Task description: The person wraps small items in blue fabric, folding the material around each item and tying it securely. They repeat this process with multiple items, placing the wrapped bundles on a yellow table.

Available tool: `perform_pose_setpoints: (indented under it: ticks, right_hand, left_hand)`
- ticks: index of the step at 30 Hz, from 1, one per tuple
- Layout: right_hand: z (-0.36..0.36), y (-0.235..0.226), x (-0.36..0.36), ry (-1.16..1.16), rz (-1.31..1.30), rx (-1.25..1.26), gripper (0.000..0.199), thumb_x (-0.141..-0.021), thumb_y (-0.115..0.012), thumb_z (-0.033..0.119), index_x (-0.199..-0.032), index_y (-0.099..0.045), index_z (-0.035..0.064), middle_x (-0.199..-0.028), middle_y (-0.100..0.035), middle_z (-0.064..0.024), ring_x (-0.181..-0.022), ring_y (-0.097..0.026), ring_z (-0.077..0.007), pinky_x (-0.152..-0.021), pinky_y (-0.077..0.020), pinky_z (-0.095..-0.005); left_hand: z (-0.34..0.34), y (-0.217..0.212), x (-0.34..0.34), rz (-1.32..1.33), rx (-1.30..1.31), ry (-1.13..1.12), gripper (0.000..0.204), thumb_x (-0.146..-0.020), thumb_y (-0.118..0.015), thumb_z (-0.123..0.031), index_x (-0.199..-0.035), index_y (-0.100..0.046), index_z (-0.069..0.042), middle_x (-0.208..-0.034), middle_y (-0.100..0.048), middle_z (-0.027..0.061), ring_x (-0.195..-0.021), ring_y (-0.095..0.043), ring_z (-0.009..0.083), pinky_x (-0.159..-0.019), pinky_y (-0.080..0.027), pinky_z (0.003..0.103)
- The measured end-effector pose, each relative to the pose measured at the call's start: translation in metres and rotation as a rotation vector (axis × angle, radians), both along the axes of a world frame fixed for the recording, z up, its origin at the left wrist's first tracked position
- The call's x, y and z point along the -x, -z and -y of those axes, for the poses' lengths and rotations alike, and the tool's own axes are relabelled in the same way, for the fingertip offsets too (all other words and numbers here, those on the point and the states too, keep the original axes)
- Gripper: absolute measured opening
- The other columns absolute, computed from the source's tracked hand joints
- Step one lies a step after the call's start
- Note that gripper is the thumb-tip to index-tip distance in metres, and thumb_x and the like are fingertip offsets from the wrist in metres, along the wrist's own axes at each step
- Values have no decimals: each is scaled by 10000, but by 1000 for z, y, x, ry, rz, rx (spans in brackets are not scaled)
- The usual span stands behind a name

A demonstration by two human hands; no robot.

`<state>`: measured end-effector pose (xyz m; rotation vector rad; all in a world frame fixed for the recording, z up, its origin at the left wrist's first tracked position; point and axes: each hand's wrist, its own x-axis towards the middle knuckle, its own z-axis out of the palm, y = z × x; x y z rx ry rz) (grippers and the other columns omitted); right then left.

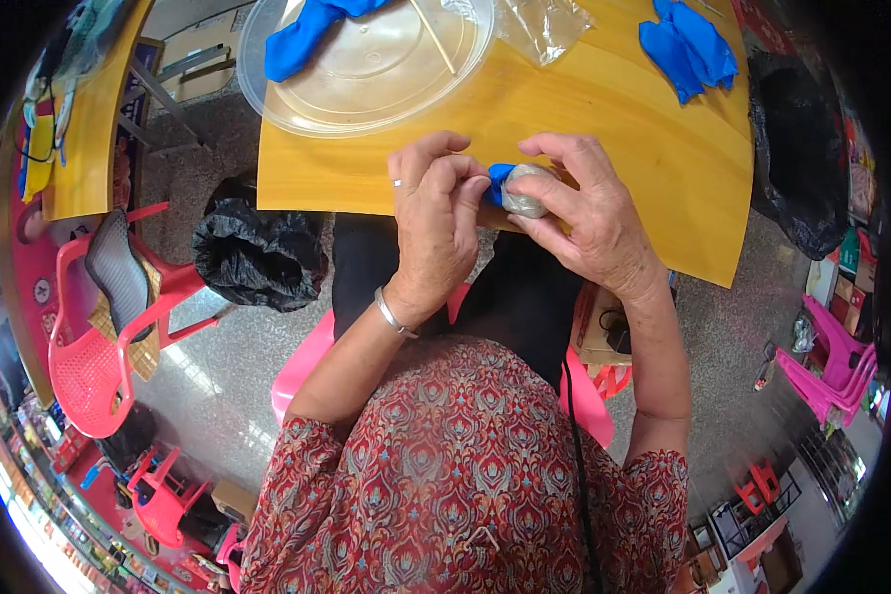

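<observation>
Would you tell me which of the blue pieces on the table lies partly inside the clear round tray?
The blue piece at the top left: it lies across the clear tray's rim. The other loose one lies on bare wood at the top right.

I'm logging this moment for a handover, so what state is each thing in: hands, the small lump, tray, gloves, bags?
left hand: fingers curled, pinching the lump's blue end
right hand: closed around the lump
grey lump: held above the table edge, blue piece at its left
clear round tray: flat on the table, thin stick lying in it
blue gloves: crumpled, lying loose on the table
black bag: on the floor, mouth open
</observation>
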<state>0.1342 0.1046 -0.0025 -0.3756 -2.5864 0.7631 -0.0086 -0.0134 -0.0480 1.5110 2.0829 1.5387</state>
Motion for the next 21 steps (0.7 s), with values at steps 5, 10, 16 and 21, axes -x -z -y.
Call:
perform_pose_setpoints:
  ticks: [5,10,16,21]
  right_hand:
    - [2,-5,6,-14,51,-20,269,-711,-750,99,-956,-646,61,-1132,-557,-122,-1007,-564,-304,-841,-486,-397]
    - [6,-5,7,-17,88,39,262,-731,-742,107,-970,-648,54,-1133,-556,-119,-997,-570,-305,-844,-487,-398]
    - [3,18,11,-18,-59,355,249,-800,-726,116,-1034,-685,42,-1086,-601,-125,-980,-614,-297,-843,-506,-358]
    - [7,19,16,66,-140,504,234,-819,-729,109,-1044,-709,49,-1033,-638,-103,-944,-640,-236,-820,-511,-311]
  left_hand:
    - [5,-2,3,16,5,56,166,-765,-671,16,-897,-592,-44,-1095,-561,150,-1007,-500,319,-907,-355,420]
    - [8,-2,6,38,9,96,156,-763,-675,19,-880,-594,-46,-1089,-550,143,-1017,-496,313,-910,-367,413]
    - [5,-1,11,243,-45,159,269,-797,-666,56,-1040,-599,-38,-1117,-546,131,-1024,-541,259,-894,-461,358]
    - [10,-16,12,1161,-195,217,602,-850,-663,32,-1388,-401,-30,-1302,-523,128,-1178,-550,248,-1019,-444,368]
